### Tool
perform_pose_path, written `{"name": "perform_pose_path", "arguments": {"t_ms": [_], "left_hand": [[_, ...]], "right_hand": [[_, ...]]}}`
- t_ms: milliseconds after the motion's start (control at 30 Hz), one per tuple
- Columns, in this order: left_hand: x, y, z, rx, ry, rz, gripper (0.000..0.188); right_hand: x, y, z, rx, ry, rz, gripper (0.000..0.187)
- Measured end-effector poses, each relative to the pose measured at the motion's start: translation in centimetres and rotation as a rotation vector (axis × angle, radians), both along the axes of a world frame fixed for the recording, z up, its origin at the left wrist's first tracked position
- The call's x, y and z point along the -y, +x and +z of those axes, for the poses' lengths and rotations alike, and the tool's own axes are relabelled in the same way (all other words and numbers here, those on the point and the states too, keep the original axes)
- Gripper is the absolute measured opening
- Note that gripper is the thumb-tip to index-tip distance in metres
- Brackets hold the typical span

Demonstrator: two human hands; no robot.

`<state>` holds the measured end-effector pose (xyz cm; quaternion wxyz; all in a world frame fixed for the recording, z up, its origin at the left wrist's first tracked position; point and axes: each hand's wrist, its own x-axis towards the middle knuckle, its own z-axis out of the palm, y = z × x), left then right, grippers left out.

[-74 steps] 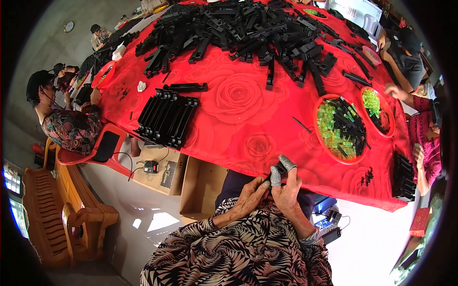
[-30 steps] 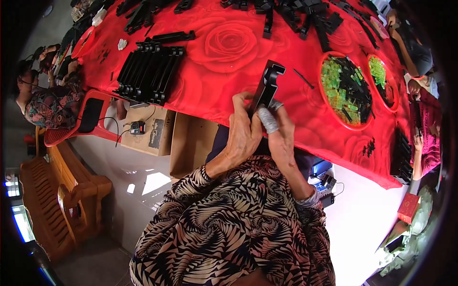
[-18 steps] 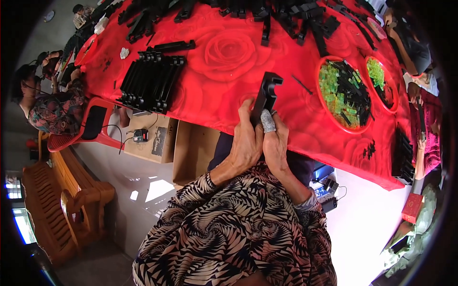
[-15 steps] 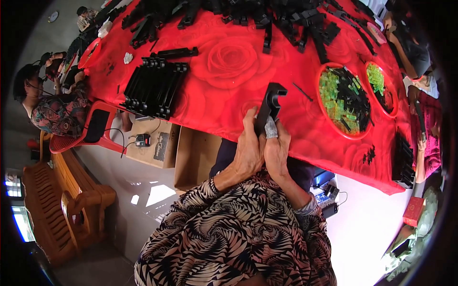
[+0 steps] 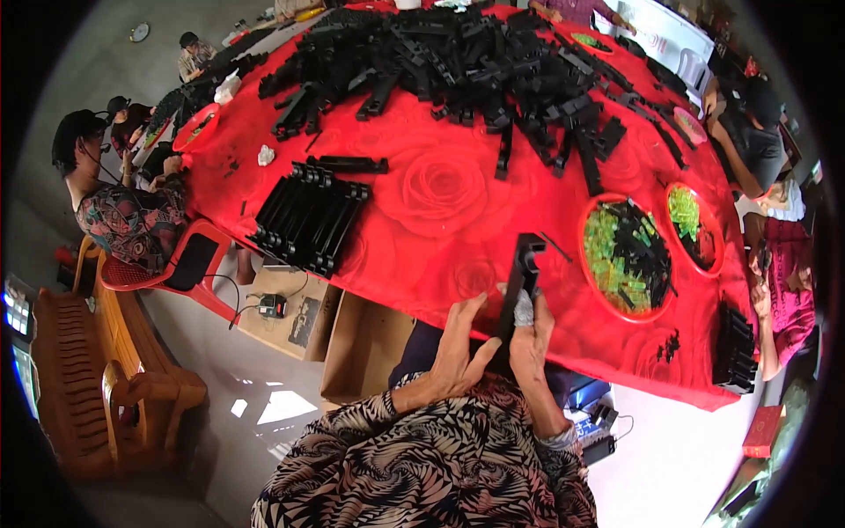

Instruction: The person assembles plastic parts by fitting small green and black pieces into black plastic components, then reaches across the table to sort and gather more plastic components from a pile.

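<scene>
A long black plastic part (image 5: 519, 286) with a hooked, notched upper end is held tilted over the table's near edge. My right hand (image 5: 530, 345) is closed around its right side, with a grey wrap on the thumb. On the other side, my left hand (image 5: 451, 359) has its fingers apart. Its thumb points at the part's lower end; I cannot tell whether they touch. Left of my hands, several like black parts lie side by side in a neat row (image 5: 310, 220), with a single part (image 5: 348, 165) just behind them.
A large heap of black parts (image 5: 458, 66) covers the far side of the red tablecloth (image 5: 431, 189). On the right stand two red-rimmed trays (image 5: 588, 273) (image 5: 722, 260) of yellow-green and black pieces. A cardboard box (image 5: 356, 348) is below the near edge. People (image 5: 128, 198) sit around.
The view has tilted, so more of the far table shows. My left hand has loosened from the black part and spread its fingers, while my right hand keeps hold.
</scene>
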<state>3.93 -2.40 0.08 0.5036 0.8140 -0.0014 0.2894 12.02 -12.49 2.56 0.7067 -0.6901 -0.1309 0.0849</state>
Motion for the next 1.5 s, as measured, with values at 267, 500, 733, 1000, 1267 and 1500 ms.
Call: {"name": "perform_pose_path", "arguments": {"t_ms": [267,500,733,1000,1267,1500], "left_hand": [[-4.4,3.3,4.1,0.074,-0.764,-0.286,0.051],[-3.7,3.7,6.3,-0.011,-1.245,-0.123,0.032],[-4.0,3.2,6.7,-0.004,-1.338,-0.073,0.032],[-3.1,2.1,7.9,-0.012,-1.247,-0.067,0.033],[-2.6,1.9,7.0,0.004,-1.214,-0.061,0.034],[-1.5,1.8,7.4,-0.042,-1.112,-0.027,0.037]], "right_hand": [[0.4,-1.7,-1.9,0.17,-0.088,0.371,0.006],[0.0,-1.8,-2.2,0.13,-0.202,0.446,0.012],[-0.1,-1.9,-2.0,0.033,-0.413,0.405,0.031],[0.8,-2.2,-5.6,0.132,-0.414,0.325,0.029],[0.5,-2.6,-3.8,-0.04,-0.31,0.342,0.028],[0.3,-2.0,-3.3,-0.021,-0.233,0.368,0.024]]}}
